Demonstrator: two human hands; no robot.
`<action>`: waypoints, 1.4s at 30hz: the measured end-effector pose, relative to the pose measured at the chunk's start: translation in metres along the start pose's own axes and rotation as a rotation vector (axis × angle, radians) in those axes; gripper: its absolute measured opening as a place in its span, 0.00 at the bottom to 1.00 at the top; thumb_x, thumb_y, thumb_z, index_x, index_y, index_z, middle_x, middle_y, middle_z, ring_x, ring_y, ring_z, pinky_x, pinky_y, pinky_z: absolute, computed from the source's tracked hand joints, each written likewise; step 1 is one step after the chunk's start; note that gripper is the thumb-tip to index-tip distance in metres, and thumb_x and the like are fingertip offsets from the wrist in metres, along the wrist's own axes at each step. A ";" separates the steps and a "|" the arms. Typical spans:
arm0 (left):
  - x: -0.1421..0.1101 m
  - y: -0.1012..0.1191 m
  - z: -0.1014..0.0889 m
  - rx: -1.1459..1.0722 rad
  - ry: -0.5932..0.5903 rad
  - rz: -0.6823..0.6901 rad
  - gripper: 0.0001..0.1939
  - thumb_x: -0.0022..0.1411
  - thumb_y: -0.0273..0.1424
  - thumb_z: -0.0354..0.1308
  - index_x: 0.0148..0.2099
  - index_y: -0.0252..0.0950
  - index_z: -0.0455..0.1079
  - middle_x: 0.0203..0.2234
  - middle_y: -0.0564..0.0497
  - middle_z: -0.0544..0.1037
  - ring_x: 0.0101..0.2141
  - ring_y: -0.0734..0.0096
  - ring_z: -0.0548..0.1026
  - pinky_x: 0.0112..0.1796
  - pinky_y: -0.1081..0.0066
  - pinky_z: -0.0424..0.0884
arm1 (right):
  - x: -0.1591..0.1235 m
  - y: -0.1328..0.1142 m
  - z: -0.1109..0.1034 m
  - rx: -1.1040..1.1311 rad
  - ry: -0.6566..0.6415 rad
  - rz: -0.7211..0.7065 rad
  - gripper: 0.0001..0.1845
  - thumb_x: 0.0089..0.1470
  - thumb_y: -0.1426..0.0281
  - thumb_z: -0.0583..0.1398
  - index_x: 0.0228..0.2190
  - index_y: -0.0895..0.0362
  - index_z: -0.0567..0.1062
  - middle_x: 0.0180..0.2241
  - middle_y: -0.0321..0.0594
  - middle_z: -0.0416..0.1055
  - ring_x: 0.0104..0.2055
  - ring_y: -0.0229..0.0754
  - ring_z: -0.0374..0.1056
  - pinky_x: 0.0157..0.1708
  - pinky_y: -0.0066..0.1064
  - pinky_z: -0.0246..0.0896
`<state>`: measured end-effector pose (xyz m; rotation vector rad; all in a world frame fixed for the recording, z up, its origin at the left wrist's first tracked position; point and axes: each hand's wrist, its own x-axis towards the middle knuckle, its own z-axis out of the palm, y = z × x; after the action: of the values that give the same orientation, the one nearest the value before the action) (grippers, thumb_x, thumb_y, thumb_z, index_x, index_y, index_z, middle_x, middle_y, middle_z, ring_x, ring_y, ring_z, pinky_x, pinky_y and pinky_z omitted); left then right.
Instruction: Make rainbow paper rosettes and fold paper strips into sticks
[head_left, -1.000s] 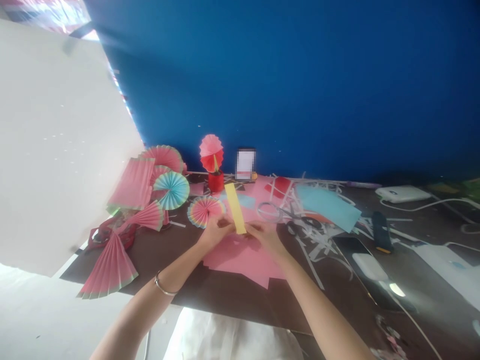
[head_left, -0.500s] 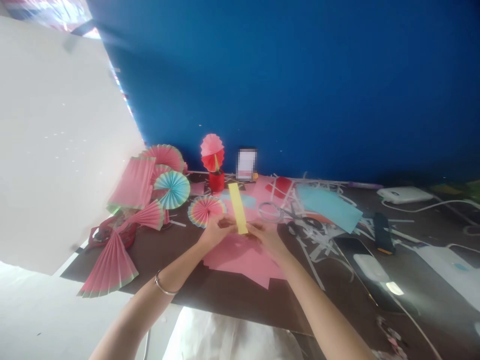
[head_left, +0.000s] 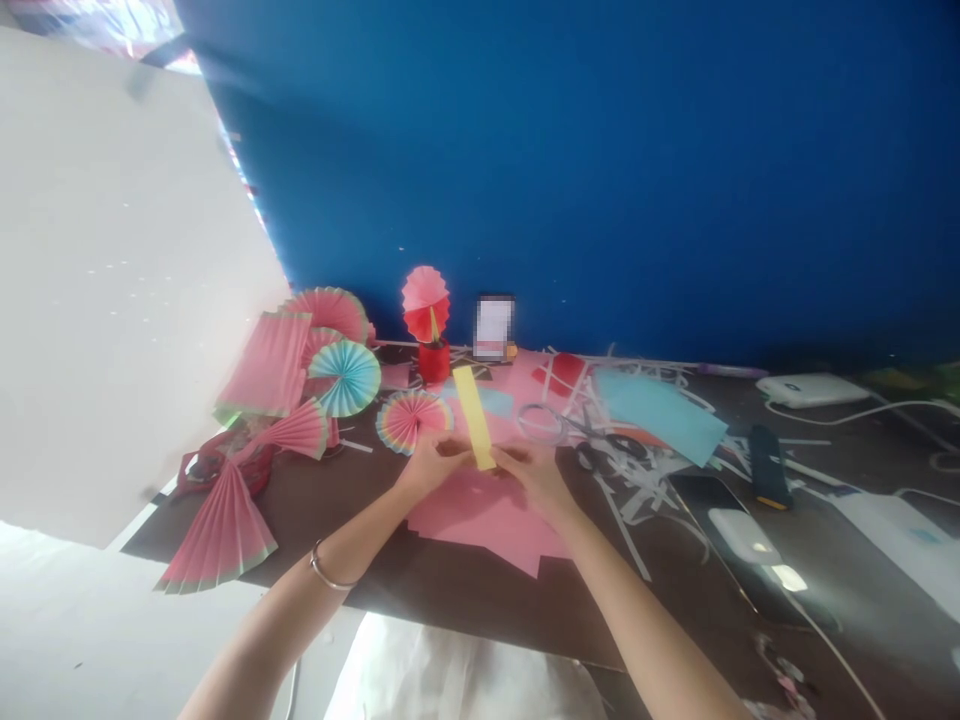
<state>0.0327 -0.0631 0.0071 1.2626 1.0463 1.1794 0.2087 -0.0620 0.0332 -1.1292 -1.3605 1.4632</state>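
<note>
A yellow paper strip (head_left: 472, 415) stands nearly upright, its top leaning left, between my two hands. My left hand (head_left: 435, 462) pinches its lower left edge, while the fingers of my right hand (head_left: 529, 475) are closed on the lower right edge. Under both hands lie pink paper sheets (head_left: 487, 520). Just left of the strip is a round pleated paper fan (head_left: 412, 418) in pink with a rainbow rim. Behind it, a pink and red pleated paper piece (head_left: 426, 300) rises from a red cup-like holder (head_left: 433, 362).
Pink pleated fans (head_left: 225, 530) and a turquoise rosette (head_left: 345, 380) cover the table's left side. To the right lie scissors (head_left: 592, 440), white paper scraps (head_left: 649, 485), light blue paper (head_left: 660, 405), a phone (head_left: 705, 495) and a white device with a cable (head_left: 810, 388). A blue wall (head_left: 562, 180) stands behind.
The top of the yellow strip has tipped slightly further left. Both hands keep their hold in almost the same place.
</note>
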 end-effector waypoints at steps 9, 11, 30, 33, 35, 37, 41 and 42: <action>-0.003 0.006 0.000 -0.006 -0.059 -0.005 0.16 0.46 0.35 0.64 0.38 0.31 0.76 0.32 0.45 0.80 0.33 0.62 0.76 0.36 0.69 0.70 | 0.002 0.006 0.000 -0.078 0.063 -0.052 0.16 0.40 0.59 0.64 0.29 0.59 0.79 0.25 0.42 0.75 0.26 0.41 0.69 0.30 0.32 0.65; -0.003 0.006 0.000 -0.010 -0.058 -0.020 0.15 0.46 0.34 0.64 0.38 0.32 0.76 0.32 0.45 0.80 0.34 0.63 0.76 0.37 0.68 0.70 | 0.002 0.006 0.001 -0.081 0.070 -0.060 0.15 0.41 0.59 0.64 0.28 0.59 0.79 0.23 0.41 0.74 0.25 0.40 0.69 0.30 0.32 0.65; 0.003 -0.002 0.000 -0.049 -0.098 -0.010 0.16 0.42 0.33 0.67 0.35 0.32 0.73 0.29 0.46 0.78 0.32 0.67 0.76 0.36 0.69 0.70 | -0.004 0.011 -0.008 -1.092 0.197 -0.691 0.17 0.57 0.67 0.50 0.46 0.45 0.72 0.58 0.41 0.53 0.62 0.53 0.43 0.55 0.51 0.47; 0.005 -0.002 -0.004 -0.089 -0.071 -0.009 0.17 0.43 0.33 0.67 0.37 0.32 0.72 0.28 0.46 0.78 0.32 0.67 0.76 0.36 0.69 0.70 | -0.006 0.008 -0.008 -1.211 0.156 -0.723 0.12 0.57 0.66 0.52 0.37 0.47 0.76 0.58 0.40 0.53 0.61 0.53 0.44 0.55 0.50 0.44; 0.007 -0.002 -0.005 -0.139 -0.037 -0.041 0.19 0.43 0.34 0.67 0.38 0.32 0.71 0.27 0.47 0.78 0.30 0.67 0.76 0.33 0.69 0.69 | -0.005 0.006 -0.008 -1.223 0.119 -0.722 0.12 0.57 0.66 0.53 0.33 0.49 0.77 0.55 0.39 0.58 0.59 0.52 0.49 0.55 0.49 0.45; 0.007 -0.001 -0.005 -0.171 -0.008 -0.074 0.20 0.42 0.35 0.68 0.38 0.31 0.71 0.26 0.47 0.78 0.28 0.68 0.76 0.31 0.70 0.69 | -0.003 0.006 -0.009 -1.198 0.049 -0.723 0.13 0.58 0.67 0.52 0.30 0.50 0.76 0.49 0.39 0.65 0.55 0.49 0.55 0.53 0.46 0.48; 0.006 0.001 -0.002 -0.228 0.026 -0.085 0.22 0.39 0.35 0.69 0.37 0.31 0.70 0.27 0.46 0.79 0.30 0.67 0.76 0.34 0.69 0.68 | -0.001 0.008 -0.010 -1.134 -0.036 -0.728 0.14 0.59 0.70 0.49 0.35 0.51 0.75 0.37 0.39 0.73 0.43 0.43 0.64 0.46 0.38 0.55; 0.006 0.001 -0.002 -0.251 0.024 -0.087 0.23 0.39 0.34 0.69 0.38 0.31 0.70 0.27 0.46 0.79 0.30 0.67 0.76 0.35 0.68 0.69 | -0.001 0.009 -0.009 -1.130 -0.033 -0.726 0.15 0.60 0.71 0.48 0.36 0.51 0.75 0.36 0.38 0.73 0.41 0.42 0.65 0.46 0.37 0.55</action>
<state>0.0317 -0.0570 0.0084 1.0001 0.9291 1.2200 0.2182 -0.0611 0.0241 -1.0095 -2.3788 0.1098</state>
